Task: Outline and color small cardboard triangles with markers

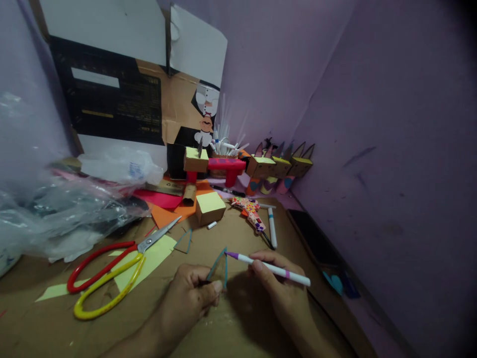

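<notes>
My left hand (pixel 192 293) pinches the lower edge of a small brown cardboard triangle (pixel 219 268) with a teal outline, holding it upright above the cardboard work surface (pixel 231 328). My right hand (pixel 278 281) grips a white marker (pixel 272 268) with a purple tip. That tip touches the top corner of the triangle. A second outlined triangle (pixel 185 241) lies flat a little farther back, beside the scissors' blades.
Scissors (pixel 112 271) with red and yellow handles lie at left on yellow paper scraps (pixel 156 256). A yellow-topped cardboard box (pixel 209 208), a patterned paper figure (pixel 250 210) and another marker (pixel 272 227) sit behind. Plastic bags (pixel 63 209) fill the left. A dark phone (pixel 315 238) lies at right.
</notes>
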{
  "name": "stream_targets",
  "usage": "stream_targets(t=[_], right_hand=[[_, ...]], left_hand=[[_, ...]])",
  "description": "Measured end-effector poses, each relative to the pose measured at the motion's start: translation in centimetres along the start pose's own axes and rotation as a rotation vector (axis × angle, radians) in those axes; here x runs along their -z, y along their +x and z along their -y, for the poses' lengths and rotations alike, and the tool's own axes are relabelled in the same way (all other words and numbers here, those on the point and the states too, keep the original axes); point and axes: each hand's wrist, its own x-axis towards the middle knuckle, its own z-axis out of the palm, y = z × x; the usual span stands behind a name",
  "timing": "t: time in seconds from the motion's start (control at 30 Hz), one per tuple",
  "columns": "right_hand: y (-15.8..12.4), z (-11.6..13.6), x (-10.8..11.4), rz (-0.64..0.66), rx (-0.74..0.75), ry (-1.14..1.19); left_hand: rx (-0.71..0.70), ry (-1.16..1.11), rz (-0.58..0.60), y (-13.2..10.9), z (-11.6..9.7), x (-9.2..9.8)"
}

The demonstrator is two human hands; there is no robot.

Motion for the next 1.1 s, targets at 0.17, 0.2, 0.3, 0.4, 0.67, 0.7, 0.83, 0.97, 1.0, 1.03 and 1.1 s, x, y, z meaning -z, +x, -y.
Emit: stream_targets(t=[0.17, 0.2, 0.3, 0.4, 0.67, 0.7, 0.83, 0.97, 1.0, 1.03, 1.1], right_hand=[[0.11, -0.03, -0.11, 0.014, -0.001, 0.032], [0.08, -0.09, -0.09, 0.022, 0.001, 0.037], [-0.10, -0.34, 0.03, 0.072, 0.013, 0.056], [-0.28, -0.54, 0.17, 0.116, 0.040, 0.089], [-0.31, -0.21, 0.15, 0.127, 0.048, 0.047], [-0.29, -0.14, 0.10, 0.098, 0.039, 0.036], [-0.24, 0.04, -0.09, 0.046, 0.030, -0.002], [-0.35, -0.08, -0.15, 0.152, 0.067, -0.005], [-0.39, -0.15, -0.15, 0.189, 0.087, -0.004], [-0.42, -0.21, -0.14, 0.216, 0.101, -0.005], [-0.47, -0.28, -0.13, 0.223, 0.117, -0.008]], left_hand=[[-0.011, -0.015, 0.004, -0.02, -0.13, -0.04], [-0.009, -0.024, 0.003, -0.04, -0.16, -0.06], [0.007, -0.039, -0.003, -0.07, -0.22, -0.06], [0.008, -0.035, -0.012, -0.05, -0.22, -0.02], [-0.017, -0.014, -0.011, 0.18, 0.19, 0.06], [-0.024, -0.009, -0.010, 0.18, 0.22, 0.05], [-0.032, -0.007, -0.012, 0.17, 0.24, 0.02], [-0.027, -0.006, -0.008, 0.18, 0.24, -0.01], [-0.022, -0.012, -0.011, 0.17, 0.23, -0.03], [-0.017, -0.017, -0.018, 0.14, 0.22, -0.05], [-0.005, -0.015, -0.028, 0.08, 0.19, -0.08]])
